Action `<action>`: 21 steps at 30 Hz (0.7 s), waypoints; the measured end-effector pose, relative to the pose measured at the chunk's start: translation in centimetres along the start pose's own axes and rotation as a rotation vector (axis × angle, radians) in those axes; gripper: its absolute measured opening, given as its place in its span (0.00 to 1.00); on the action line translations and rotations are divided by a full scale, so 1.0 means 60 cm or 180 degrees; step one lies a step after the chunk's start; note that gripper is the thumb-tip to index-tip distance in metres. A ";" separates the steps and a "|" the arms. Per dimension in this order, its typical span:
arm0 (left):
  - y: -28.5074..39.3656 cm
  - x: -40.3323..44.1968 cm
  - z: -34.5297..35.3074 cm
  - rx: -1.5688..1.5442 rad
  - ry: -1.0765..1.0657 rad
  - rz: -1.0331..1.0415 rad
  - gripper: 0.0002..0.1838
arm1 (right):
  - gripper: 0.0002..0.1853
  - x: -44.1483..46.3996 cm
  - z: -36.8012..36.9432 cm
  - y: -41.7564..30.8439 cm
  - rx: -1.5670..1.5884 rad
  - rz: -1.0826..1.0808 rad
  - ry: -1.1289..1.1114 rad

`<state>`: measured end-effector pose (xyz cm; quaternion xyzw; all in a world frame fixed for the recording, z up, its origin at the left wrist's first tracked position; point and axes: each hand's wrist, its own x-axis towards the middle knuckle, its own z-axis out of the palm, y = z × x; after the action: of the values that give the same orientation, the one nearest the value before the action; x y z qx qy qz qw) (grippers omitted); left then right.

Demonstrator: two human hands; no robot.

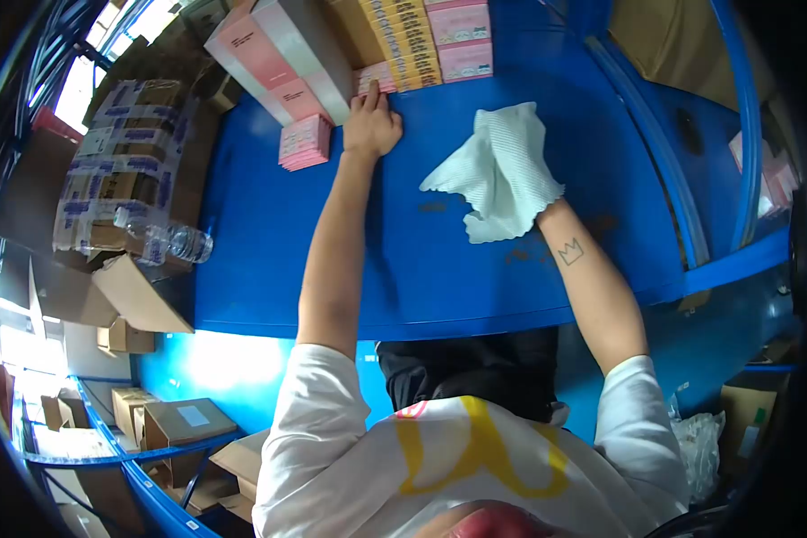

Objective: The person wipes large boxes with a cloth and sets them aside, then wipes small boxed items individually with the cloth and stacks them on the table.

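My left hand (pixel 373 125) reaches to the back of the blue shelf (pixel 269 260), its fingertips at a small pink box (pixel 377 77) between the tall pink and white boxes (pixel 282 58) and the yellow stack. A white ribbed cloth (pixel 502 170) drapes over my right hand, hiding its fingers; only the wrist shows below the cloth. Left of my left hand stands a short stack of pink packs (pixel 305 142).
Yellow boxes (pixel 403 45) and pink boxes (pixel 462 40) stand at the back. Left of the shelf are a taped carton (pixel 125 170) and a plastic bottle (pixel 184 242). A blue metal upright (pixel 646 152) borders the right side.
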<state>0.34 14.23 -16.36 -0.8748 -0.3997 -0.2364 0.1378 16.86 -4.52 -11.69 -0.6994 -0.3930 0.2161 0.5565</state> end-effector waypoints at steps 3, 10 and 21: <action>-0.017 -0.004 0.005 0.0143 0.0148 0.0026 0.27 | 0.21 0.000 -0.003 0.006 -0.0005 -0.0011 -0.0030; 0.005 -0.042 -0.039 -0.0140 -0.0003 -0.0140 0.27 | 0.21 -0.001 -0.005 0.016 0.0065 0.0055 -0.0145; -0.007 -0.011 -0.018 0.0103 -0.0091 -0.0123 0.27 | 0.23 -0.001 -0.006 0.022 0.0108 0.0087 -0.0264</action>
<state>-0.69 13.61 -15.79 -0.8679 -0.4222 -0.2199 0.1415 17.51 -4.91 -12.87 -0.6856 -0.4023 0.2592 0.5485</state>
